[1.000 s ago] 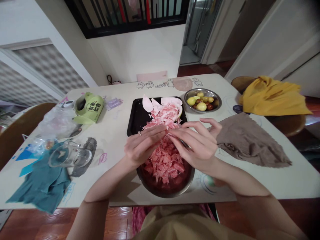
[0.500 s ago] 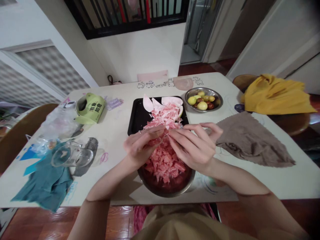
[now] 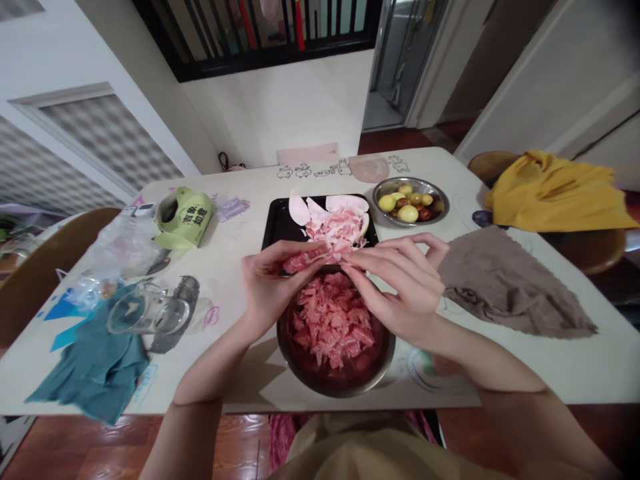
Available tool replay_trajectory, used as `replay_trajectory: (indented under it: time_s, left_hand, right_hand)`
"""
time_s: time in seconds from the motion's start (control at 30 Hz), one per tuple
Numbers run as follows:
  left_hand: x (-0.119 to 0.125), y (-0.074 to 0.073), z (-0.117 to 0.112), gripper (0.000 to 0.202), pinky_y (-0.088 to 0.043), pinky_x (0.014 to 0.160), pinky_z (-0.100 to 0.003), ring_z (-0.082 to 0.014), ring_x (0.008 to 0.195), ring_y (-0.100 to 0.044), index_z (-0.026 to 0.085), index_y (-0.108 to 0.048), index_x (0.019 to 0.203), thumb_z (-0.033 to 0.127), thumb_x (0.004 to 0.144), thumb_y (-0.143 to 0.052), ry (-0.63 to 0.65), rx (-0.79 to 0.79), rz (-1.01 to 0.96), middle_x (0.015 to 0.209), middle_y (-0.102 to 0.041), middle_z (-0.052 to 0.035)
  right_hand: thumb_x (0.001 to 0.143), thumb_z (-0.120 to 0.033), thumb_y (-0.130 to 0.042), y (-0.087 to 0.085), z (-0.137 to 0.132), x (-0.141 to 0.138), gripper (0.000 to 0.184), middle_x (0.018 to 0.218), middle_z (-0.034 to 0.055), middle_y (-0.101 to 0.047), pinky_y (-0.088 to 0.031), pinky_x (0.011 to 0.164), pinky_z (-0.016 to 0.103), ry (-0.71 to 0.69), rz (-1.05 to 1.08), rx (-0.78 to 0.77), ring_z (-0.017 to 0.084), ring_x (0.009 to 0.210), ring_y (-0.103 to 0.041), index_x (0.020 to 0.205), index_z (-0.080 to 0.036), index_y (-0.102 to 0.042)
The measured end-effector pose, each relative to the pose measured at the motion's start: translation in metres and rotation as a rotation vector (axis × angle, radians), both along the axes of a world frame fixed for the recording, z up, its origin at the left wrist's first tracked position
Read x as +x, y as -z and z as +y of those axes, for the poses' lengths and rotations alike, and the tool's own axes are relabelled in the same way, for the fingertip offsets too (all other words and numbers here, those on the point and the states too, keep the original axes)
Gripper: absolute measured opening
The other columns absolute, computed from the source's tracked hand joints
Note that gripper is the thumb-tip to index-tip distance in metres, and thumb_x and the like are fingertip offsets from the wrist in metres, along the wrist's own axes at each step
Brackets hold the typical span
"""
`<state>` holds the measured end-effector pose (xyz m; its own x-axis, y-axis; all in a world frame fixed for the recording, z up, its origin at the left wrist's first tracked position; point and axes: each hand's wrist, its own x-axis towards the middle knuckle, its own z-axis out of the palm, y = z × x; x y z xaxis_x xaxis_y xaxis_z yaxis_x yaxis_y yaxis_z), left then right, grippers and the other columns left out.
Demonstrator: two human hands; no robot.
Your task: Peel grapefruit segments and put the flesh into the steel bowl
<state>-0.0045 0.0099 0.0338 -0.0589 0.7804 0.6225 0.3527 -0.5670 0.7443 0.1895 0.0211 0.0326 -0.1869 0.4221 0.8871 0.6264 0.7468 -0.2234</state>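
Note:
A red pomelo segment (image 3: 303, 260) rests in the closed fingers of my left hand (image 3: 267, 280). My right hand (image 3: 407, 283) pinches the pale membrane at that segment's right end, its fingertips close to those of the left. Just below both hands stands a steel bowl (image 3: 387, 367) heaped with loose pink-red pomelo flesh (image 3: 333, 323). Behind the hands lies a black tray (image 3: 277, 220), carrying pink membrane scraps (image 3: 340, 223) and thick white pieces of peel (image 3: 345, 203). The hands cover the tray's front edge.
A second steel bowl (image 3: 440, 210) at the back right holds several small fruits. On the right lie a brown cloth (image 3: 520, 287) and, over a chair, yellow fabric (image 3: 555, 193). To the left are a glass jug (image 3: 150, 313), a teal cloth (image 3: 100, 367) and a green visor-like item (image 3: 187, 217).
My left hand has turned and opened outward, so the segment now shows between its fingers. Both hands sit slightly farther from the bowl, exposing more flesh. The view has shifted slightly.

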Motion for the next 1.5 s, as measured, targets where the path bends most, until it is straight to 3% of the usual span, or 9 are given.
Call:
replay_trajectory:
  time_s: [0.27, 0.53, 0.8, 1.1, 1.33, 1.5]
  left_hand:
    - [0.000, -0.001, -0.001, 0.028, -0.065, 0.085, -0.023, -0.0163, 0.089, -0.079, 0.020, -0.079, 0.101, 0.019, 0.075, -0.088, 0.115, -0.121, -0.010, 0.100, -0.082, -0.0047]
    - [0.001, 0.003, -0.007, 0.031, -0.065, 0.087, -0.025, -0.0176, 0.090, -0.079, 0.023, -0.079, 0.107, 0.021, 0.077, -0.087, 0.093, -0.073, 0.128, 0.102, -0.082, -0.0035]
    - [0.002, 0.001, -0.014, 0.034, -0.065, 0.082, -0.023, -0.0157, 0.087, -0.079, 0.022, -0.076, 0.116, 0.019, 0.082, -0.082, 0.079, 0.009, 0.297, 0.107, -0.081, -0.0031]
    - [-0.001, -0.001, -0.020, 0.031, -0.065, 0.078, -0.021, -0.0154, 0.086, -0.080, 0.024, -0.077, 0.114, 0.019, 0.083, -0.081, 0.094, -0.028, 0.286, 0.106, -0.081, -0.0022]
    - [0.002, -0.002, -0.022, 0.032, -0.067, 0.082, -0.026, -0.0172, 0.085, -0.080, 0.025, -0.078, 0.113, 0.018, 0.082, -0.082, 0.098, -0.044, 0.227, 0.105, -0.081, -0.0028]
    - [0.000, -0.004, -0.023, 0.033, -0.066, 0.080, -0.024, -0.0177, 0.085, -0.080, 0.025, -0.080, 0.109, 0.015, 0.078, -0.084, 0.125, -0.099, 0.186, 0.103, -0.082, -0.0031]
  right_hand:
    - [0.089, -0.017, -0.074, -0.002, -0.001, 0.004, 0.010, 0.084, -0.0054, -0.080, -0.037, 0.089, 0.042, -0.030, -0.020, -0.016, 0.015, 0.077, -0.071, 0.094, -0.025, -0.072]
    - [0.089, -0.018, -0.074, 0.005, 0.001, 0.004, 0.008, 0.085, -0.0060, -0.079, -0.037, 0.088, 0.041, -0.038, -0.132, 0.082, 0.015, 0.078, -0.071, 0.094, -0.022, -0.070]
    - [0.092, -0.016, -0.068, 0.008, 0.003, 0.003, 0.006, 0.083, -0.0057, -0.078, -0.038, 0.090, 0.037, 0.003, -0.156, 0.085, 0.012, 0.076, -0.070, 0.093, -0.021, -0.065]
    - [0.094, -0.015, -0.066, 0.003, 0.001, 0.009, 0.002, 0.085, -0.0017, -0.077, -0.040, 0.087, 0.036, -0.037, -0.248, 0.154, 0.012, 0.078, -0.070, 0.093, -0.017, -0.066]
    - [0.096, -0.016, -0.060, 0.005, 0.007, 0.008, 0.009, 0.081, -0.0006, -0.074, -0.041, 0.083, 0.035, -0.057, -0.281, 0.204, 0.012, 0.074, -0.064, 0.091, -0.018, -0.067]
    - [0.094, -0.017, -0.063, 0.008, 0.013, 0.012, 0.010, 0.083, 0.0009, -0.075, -0.046, 0.081, 0.034, -0.097, -0.295, 0.335, 0.013, 0.077, -0.064, 0.087, -0.019, -0.069]
